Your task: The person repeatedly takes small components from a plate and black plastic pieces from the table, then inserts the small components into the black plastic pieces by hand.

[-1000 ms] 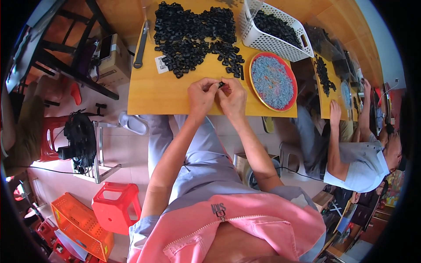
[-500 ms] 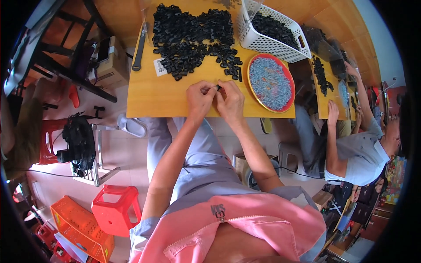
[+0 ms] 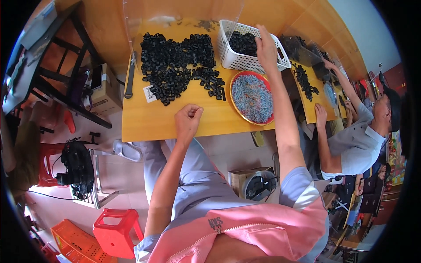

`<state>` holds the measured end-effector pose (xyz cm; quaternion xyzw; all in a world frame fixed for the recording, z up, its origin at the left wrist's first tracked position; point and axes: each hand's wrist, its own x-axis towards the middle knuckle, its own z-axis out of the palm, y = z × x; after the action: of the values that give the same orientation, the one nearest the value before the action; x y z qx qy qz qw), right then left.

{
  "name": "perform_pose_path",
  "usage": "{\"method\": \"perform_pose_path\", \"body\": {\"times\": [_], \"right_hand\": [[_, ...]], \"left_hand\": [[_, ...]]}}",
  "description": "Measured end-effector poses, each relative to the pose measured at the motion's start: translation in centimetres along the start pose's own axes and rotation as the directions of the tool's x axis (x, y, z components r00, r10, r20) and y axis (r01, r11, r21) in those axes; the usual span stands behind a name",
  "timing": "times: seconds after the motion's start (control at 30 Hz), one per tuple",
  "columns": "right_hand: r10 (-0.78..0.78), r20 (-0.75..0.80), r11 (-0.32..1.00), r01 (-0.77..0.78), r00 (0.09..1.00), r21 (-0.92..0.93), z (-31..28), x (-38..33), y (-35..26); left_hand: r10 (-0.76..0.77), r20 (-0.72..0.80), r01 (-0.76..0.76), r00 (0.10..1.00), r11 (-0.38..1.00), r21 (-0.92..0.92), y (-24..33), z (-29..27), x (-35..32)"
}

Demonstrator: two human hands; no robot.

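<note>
Left hand (image 3: 188,119) is resting on the near part of the yellow table (image 3: 144,125), fingers curling into a loose fist; whether anything is inside, I cannot tell. Just right of it the round red tray (image 3: 252,97) of tiny pale bits is sitting. Beyond, the heap of small black parts (image 3: 177,68) is spreading across the middle. Farther right, the right hand (image 3: 266,44) is reaching into the white basket (image 3: 237,61) of black parts, fingers spreading flat over them, grip hidden

White label (image 3: 149,93) on the table (cardboard box (image 3: 106,90) beside).
</note>
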<state>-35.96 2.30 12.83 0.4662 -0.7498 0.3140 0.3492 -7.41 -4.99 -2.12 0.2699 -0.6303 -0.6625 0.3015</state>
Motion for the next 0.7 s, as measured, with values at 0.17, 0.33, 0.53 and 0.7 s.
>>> {"method": "perform_pose_path", "body": {"times": [0.17,0.33,0.53,0.7], "right_hand": [[0.077,0.05,0.997,-0.078,0.996,0.017,-2.4,-3.3,0.4],[0.413,0.437,0.911,-0.348,0.799,-0.223,-5.2,-11.5,-1.3],[0.41,0.504,0.912,-0.353,0.761,-0.208,-5.1,-16.4,-1.1],[0.416,0.501,0.907,-0.384,0.759,-0.172,-4.6,-16.2,-2.2]], "left_hand": [[0.03,-0.028,-0.028,0.999,0.998,0.049,0.3,-0.5,-0.2],[0.038,-0.024,-0.037,0.999,0.998,0.051,0.3,-0.8,-0.1],[0.035,-0.02,-0.034,0.999,0.998,0.051,0.4,-0.1,0.1],[0.017,0.002,-0.017,1.0,1.0,0.011,0.1,-0.6,0.1]]}}
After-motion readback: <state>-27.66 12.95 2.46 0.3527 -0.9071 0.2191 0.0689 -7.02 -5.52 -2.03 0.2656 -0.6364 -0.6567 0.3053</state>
